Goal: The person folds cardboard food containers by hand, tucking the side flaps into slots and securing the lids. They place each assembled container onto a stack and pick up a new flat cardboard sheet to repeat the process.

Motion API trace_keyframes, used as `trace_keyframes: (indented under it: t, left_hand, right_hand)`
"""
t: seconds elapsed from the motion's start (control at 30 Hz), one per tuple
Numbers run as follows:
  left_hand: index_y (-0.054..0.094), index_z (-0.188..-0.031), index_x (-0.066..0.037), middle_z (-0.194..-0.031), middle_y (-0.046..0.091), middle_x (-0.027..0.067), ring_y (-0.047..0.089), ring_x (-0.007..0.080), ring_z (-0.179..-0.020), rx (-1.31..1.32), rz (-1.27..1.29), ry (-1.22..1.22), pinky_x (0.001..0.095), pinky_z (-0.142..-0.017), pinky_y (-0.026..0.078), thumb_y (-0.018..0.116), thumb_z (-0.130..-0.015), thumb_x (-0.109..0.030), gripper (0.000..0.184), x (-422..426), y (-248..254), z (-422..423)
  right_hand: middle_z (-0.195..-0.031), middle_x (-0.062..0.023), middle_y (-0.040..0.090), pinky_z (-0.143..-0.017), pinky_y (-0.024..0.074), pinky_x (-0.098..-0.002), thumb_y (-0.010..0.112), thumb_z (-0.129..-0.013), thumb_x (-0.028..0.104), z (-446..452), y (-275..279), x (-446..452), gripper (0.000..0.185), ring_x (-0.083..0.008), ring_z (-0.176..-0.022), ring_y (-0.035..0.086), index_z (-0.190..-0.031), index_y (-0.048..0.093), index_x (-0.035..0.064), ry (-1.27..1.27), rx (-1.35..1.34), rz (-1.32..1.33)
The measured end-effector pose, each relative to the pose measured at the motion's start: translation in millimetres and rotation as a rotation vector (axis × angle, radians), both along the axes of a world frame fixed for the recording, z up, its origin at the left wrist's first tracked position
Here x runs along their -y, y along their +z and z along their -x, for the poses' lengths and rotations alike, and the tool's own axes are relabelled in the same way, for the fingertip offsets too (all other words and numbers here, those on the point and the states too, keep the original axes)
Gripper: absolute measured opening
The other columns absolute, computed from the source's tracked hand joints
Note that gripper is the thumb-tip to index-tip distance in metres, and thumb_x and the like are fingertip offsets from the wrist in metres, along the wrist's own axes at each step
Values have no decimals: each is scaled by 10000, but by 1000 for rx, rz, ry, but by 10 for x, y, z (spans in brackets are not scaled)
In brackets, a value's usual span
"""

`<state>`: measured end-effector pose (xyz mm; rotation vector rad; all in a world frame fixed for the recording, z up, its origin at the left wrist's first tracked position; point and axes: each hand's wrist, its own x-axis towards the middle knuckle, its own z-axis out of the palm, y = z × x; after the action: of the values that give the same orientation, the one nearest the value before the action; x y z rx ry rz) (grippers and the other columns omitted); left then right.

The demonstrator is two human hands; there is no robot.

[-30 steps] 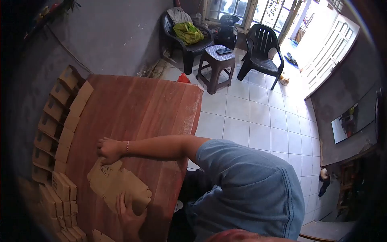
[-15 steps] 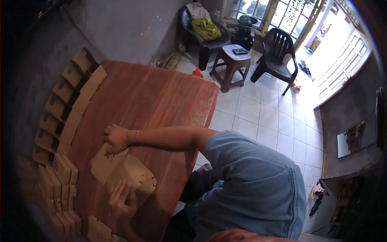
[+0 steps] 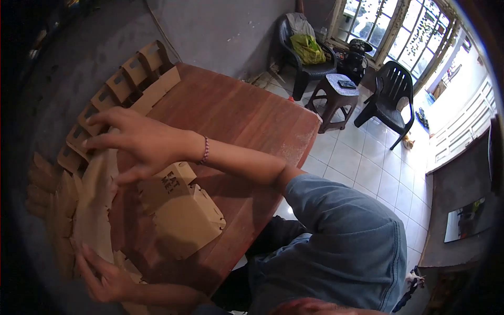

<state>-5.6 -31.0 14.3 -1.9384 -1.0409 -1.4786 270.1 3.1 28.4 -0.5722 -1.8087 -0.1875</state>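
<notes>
A brown cardboard piece [image 3: 94, 205], blurred at its edges, stands between my two hands above the table's left side. My right hand [image 3: 139, 142], with a braided bracelet at the wrist, grips its upper end, thumb on one side and fingers on the other. At its lower end are the fingers of my left hand [image 3: 105, 278], which seem to pinch the edge. Nearer my body, an unfolded cardboard food box [image 3: 189, 218] lies on the wooden table [image 3: 236, 115], untouched. Printed letters reading "EAT ME!" show on its partly shaded panel.
A row of formed cardboard boxes [image 3: 123, 84] lines the table's far left edge. Stacked cardboard [image 3: 60, 210] stands behind my hands. Past the table are a stool [image 3: 336, 94] with a phone on it, a black chair [image 3: 391, 100] and another chair [image 3: 310, 68] bearing bags.
Both hands have left the box on the table and moved left to another cardboard piece, now lifted between them. The camera view has shifted, and the printed letters now show.
</notes>
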Motion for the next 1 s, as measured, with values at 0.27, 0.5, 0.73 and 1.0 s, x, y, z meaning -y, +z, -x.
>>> trace_keyframes:
  t: [0.27, 0.5, 0.73, 1.0]
  left_hand:
    - [684, -1021, 100, -956, 723, 201, 721, 262, -824, -180, 115, -189, 356, -691, 573, 652, -925, -69, 197, 68, 20, 93]
    - [662, -1037, 92, -971, 710, 196, 701, 327, -844, -134, 77, -288, 379, -724, 554, 591, -946, -42, 177, 196, 82, -195]
    - [652, -964, 42, -887, 676, 146, 647, 295, -779, 86, 171, -188, 376, -709, 511, 597, -951, -72, 127, 24, -17, -198]
    - [651, -1013, 26, -867, 660, 127, 634, 231, -770, 51, 302, -577, 323, -721, 503, 634, -925, -122, 173, -42, 108, -293]
  right_hand:
    - [-853, -51, 692, -654, 522, -360, 682, -767, 110, 190, -6, 355, 267, -257, -759, 661, -1030, 683, 61, 50, 208, 27]
    - [-831, -94, 671, -572, 511, -385, 667, -805, 97, 382, -21, 443, 272, -280, -729, 663, -1072, 643, 51, 180, 214, 71]
    - [-817, -133, 665, -580, 498, -421, 655, -808, 134, 389, -52, 274, 217, -332, -707, 646, -1020, 650, 85, 253, 153, 195]
    - [-834, -117, 682, -621, 546, -332, 715, -764, -15, 272, 79, 279, 97, -277, -725, 691, -855, 686, 5, 88, 195, 203]
